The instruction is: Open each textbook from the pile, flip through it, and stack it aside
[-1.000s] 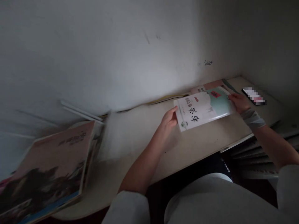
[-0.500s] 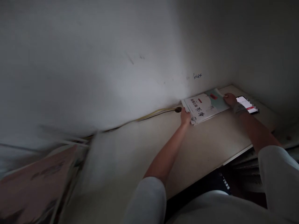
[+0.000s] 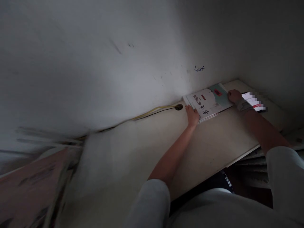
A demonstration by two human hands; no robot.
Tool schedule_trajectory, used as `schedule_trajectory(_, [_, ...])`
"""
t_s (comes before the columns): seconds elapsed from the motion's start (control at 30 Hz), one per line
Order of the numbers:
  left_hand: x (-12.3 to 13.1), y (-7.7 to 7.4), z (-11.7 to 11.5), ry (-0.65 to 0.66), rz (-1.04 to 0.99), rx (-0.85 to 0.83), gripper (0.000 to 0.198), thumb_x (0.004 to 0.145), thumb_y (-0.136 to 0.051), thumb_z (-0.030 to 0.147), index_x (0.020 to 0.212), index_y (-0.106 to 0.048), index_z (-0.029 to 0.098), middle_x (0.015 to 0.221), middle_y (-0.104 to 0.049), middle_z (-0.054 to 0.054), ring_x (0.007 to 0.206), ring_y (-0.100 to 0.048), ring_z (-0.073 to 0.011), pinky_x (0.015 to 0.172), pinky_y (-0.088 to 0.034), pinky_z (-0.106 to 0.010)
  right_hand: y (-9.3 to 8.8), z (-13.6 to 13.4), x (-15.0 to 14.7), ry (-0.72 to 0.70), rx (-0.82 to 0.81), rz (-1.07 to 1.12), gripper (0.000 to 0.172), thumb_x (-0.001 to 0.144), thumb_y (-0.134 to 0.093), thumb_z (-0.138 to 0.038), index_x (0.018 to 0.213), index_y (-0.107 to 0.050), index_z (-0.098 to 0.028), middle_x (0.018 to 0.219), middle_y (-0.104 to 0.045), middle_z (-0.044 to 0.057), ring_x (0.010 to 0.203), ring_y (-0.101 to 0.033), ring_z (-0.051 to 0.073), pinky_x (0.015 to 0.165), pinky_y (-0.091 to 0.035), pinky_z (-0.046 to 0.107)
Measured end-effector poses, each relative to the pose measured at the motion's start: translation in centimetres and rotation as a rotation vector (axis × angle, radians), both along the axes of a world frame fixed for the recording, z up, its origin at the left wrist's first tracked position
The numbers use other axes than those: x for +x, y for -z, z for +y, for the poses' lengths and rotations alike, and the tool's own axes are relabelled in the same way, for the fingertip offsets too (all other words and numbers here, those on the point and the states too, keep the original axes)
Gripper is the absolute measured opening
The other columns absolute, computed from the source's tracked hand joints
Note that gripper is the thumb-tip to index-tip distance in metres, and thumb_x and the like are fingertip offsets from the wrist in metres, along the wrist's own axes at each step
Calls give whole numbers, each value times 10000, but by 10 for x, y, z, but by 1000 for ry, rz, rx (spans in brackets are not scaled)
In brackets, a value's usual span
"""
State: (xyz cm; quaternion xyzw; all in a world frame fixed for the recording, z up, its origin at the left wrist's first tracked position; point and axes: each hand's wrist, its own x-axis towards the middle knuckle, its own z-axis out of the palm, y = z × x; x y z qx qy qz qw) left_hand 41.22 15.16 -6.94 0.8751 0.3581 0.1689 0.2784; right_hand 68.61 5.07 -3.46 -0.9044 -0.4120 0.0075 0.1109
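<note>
The booklet (image 3: 206,103) lies on the table (image 3: 133,155), left hand (image 3: 193,116) and right hand (image 3: 234,96) not yet clear, fingers' grip uncertain.

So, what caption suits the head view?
The left hand and right hand at opposite ends of a white-and-teal paper booklet beside a whitish wall, a black-edged phone nearby.

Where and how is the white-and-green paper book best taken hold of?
Probably by its two short ends, from left and right: the book lies flat, its far long edge close to the pale wall, and the left hand and right hand are at those ends.
</note>
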Motion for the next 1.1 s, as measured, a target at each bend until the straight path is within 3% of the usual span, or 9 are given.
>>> schedule_trajectory(0.1, [2, -4, -8, -210, -14, -36, 600, 887, -279, 101, 1463, -136, 8, 1555, -166, -234, 1463, -70, -261, 1189, -145, -434, 1, -1, -6, -2, -26, -28, 392, 908, -352, -211, 1076, -663, -41, 1124, -628, 245, 1076, -574, 327, 904, -421, 437])
schedule_trajectory(0.17, [1, -11, -15, -259, 6, -31, 611, 883, -345, 128, 1449, -174, -27, 1557, -123, -256, 1462, -49, -273, 1184, -153, -396, 1, -5, -12, 5, -20, -57, 400, 916, -338, -209, 1107, -636, -22, 1157, -602, 256, 1093, -557, 334, 905, -411, 447])
schedule_trajectory(0.23, [-2, -20, -21, -276, 77, 7, 626, 890, -398, 186, 1442, -206, -38, 1551, -104, -281, 1458, -50, -310, 1171, -167, -433, -2, -9, -17, 18, 1, -91, 412, 931, -335, -242, 1161, -599, -25, 1253, -543, 257, 1148, -514, 344, 929, -388, 465])
schedule_trajectory(0.37, [1, -42, -27, -185, 249, 173, 656, 922, -385, 369, 1474, -219, 57, 1574, -97, -217, 1457, -38, -335, 1139, -159, -547, -14, -2, -37, -109, 77, -209, 500, 968, -320, -358, 1270, -484, 5, 1400, -388, 299, 1272, -372, 383, 993, -295, 550])
schedule_trajectory(0.5, [22, -56, -25, 28, 371, 267, 626, 924, -317, 405, 1480, -249, 124, 1591, -99, -138, 1463, -17, -310, 1130, -115, -595, -16, 21, -75, -440, 36, -217, 428, 990, -302, -342, 1267, -516, -96, 1361, -499, 174, 1267, -402, 278, 1048, -275, 466])
schedule_trajectory(0.63, [29, -51, -23, 59, 464, 204, 633, 925, -235, 451, 1484, -255, 156, 1590, -127, -126, 1456, -63, -341, 1103, -135, -643, -1, 27, -93, -596, -35, -177, 445, 995, -294, -336, 1366, -442, -141, 1440, -445, 123, 1331, -355, 262, 1092, -224, 473])
schedule_trajectory(0.8, [6, -37, -20, 23, 417, 180, 672, 916, -185, 548, 1496, -233, 212, 1589, -148, -108, 1447, -93, -369, 1096, -139, -651, 11, 2, -51, -495, -53, -145, 525, 976, -268, -392, 1418, -373, -128, 1508, -331, 165, 1360, -313, 313, 1052, -277, 548])
schedule_trajectory(0.9, [2, -32, -18, -4, 360, 187, 670, 914, -213, 553, 1489, -258, 210, 1583, -176, -117, 1446, -110, -366, 1114, -158, -606, 15, -5, -24, -425, -42, -142, 580, 964, -244, -431, 1464, -297, -142, 1489, -357, 174, 1359, -314, 328, 1047, -277, 563])
schedule_trajectory(1.1, [5, -26, -14, -15, 198, 101, 662, 895, -354, 548, 1456, -337, 196, 1568, -219, -134, 1447, -119, -355, 1137, -131, -566, 20, -3, -18, -373, -52, -147, 612, 942, -242, -480, 1475, -281, -184, 1483, -372, 157, 1361, -309, 327, 1054, -281, 540])
